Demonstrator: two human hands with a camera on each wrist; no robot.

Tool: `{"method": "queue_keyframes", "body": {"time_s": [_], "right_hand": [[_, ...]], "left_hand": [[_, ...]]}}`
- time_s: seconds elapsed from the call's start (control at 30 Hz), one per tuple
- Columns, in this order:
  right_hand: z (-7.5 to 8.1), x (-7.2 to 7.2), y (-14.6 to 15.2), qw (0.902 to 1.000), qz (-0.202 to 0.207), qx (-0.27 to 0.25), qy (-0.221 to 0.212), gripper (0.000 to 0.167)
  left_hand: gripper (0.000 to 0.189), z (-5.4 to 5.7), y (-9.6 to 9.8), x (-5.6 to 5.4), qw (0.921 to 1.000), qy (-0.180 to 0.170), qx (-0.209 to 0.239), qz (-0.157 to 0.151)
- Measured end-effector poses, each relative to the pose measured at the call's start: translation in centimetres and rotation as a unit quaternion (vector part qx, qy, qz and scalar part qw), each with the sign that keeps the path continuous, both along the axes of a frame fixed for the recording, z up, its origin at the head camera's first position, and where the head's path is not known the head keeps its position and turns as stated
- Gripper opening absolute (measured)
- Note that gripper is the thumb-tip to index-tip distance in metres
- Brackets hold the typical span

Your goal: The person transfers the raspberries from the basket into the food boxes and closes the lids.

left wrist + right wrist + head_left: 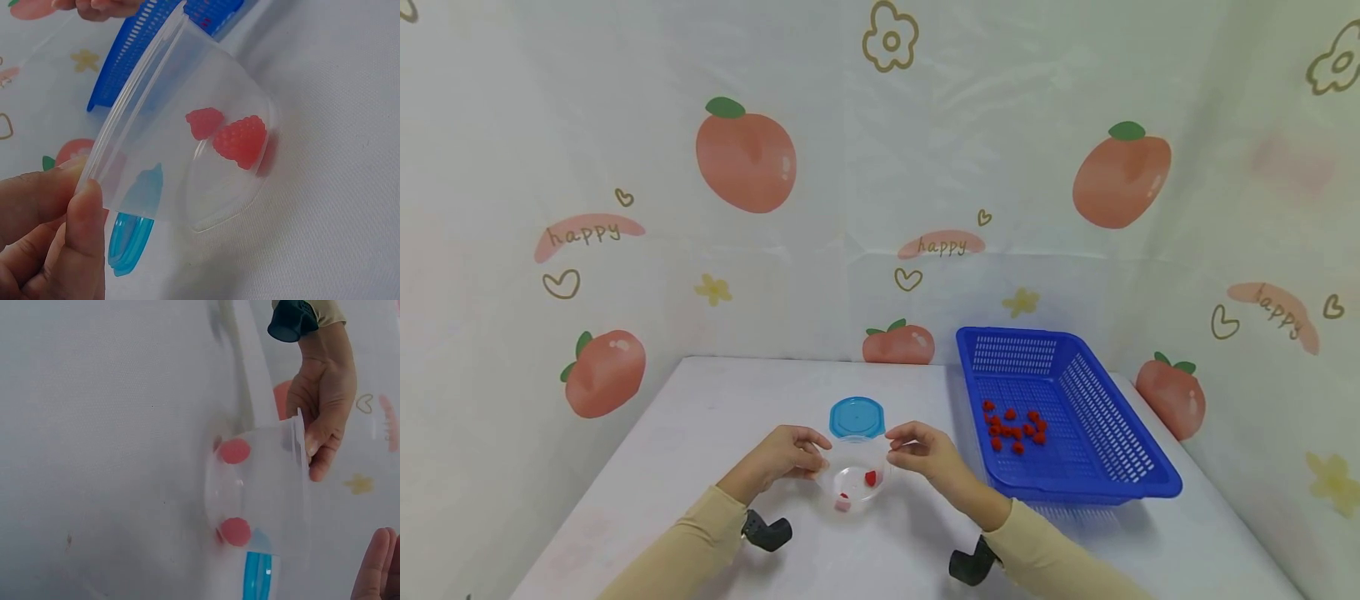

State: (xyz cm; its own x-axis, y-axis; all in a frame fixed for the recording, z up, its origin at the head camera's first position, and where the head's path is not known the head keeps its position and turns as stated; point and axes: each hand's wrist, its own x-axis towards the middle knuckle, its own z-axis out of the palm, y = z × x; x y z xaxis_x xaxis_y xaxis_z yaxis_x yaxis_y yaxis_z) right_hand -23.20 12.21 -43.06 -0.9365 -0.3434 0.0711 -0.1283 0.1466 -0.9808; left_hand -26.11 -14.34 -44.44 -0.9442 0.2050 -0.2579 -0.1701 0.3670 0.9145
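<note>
A clear plastic container (854, 485) with two raspberries inside stands in front of me. One raspberry (242, 141) lies low against the wall, and a second raspberry (204, 123) is close by in the left wrist view. My left hand (790, 454) pinches the container's rim between thumb and fingers. Across from it, my right hand (927, 454) hovers by the opposite side of the rim, fingers loosely bent and holding nothing. In the right wrist view, the right fingertips (375, 565) are apart from the container. A blue lid (857, 417) lies just behind the container.
To the right is a blue perforated basket (1112, 417) with several raspberries (1013, 432) gathered on its left side. Everything rests on a white table (700, 433). A printed cloth backdrop (820, 275) rises behind and at both sides.
</note>
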Motion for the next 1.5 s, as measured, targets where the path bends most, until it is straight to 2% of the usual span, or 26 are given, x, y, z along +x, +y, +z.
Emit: {"method": "queue_keyframes", "body": {"time_s": [0.23,0.4,0.6,0.77,0.9,1.1,1.33,1.5], "right_hand": [[2.0,0.3,1.8,0.9998,0.007,-0.005,0.018,0.036],[3.8,-0.2,3.5,0.9992,-0.021,-0.015,0.031,0.036],[5.9,-2.0,6.5,0.9945,-0.069,-0.028,0.074,0.033],[7.3,-4.0,9.4,0.9879,-0.114,-0.018,0.104,0.023],[8.0,-5.2,11.8,0.9829,-0.139,-0.004,0.121,0.021],[7.6,-6.7,15.0,0.9813,-0.147,0.042,0.117,0.029],[5.9,-8.1,17.7,0.9844,-0.137,0.071,0.085,0.053],[4.7,-8.8,19.1,0.9812,-0.154,0.098,0.062,0.053]], "left_hand": [[0.027,0.0,0.0,0.0,1.0000,-0.002,-0.003,0.004],[0.028,0.1,-0.1,0.0,1.0000,-0.001,-0.003,0.004],[0.028,0.1,-0.1,-0.1,1.0000,-0.001,-0.006,0.004],[0.028,0.0,-0.1,-0.1,1.0000,-0.003,-0.003,0.008],[0.028,0.0,-0.1,-0.2,0.9999,-0.001,-0.007,0.008],[0.028,-0.1,-0.1,-0.2,1.0000,0.002,0.004,-0.004],[0.029,0.0,-0.2,-0.2,0.9998,0.003,0.015,-0.012],[0.028,0.1,-0.1,-0.1,0.9999,0.001,0.008,-0.008]]}}
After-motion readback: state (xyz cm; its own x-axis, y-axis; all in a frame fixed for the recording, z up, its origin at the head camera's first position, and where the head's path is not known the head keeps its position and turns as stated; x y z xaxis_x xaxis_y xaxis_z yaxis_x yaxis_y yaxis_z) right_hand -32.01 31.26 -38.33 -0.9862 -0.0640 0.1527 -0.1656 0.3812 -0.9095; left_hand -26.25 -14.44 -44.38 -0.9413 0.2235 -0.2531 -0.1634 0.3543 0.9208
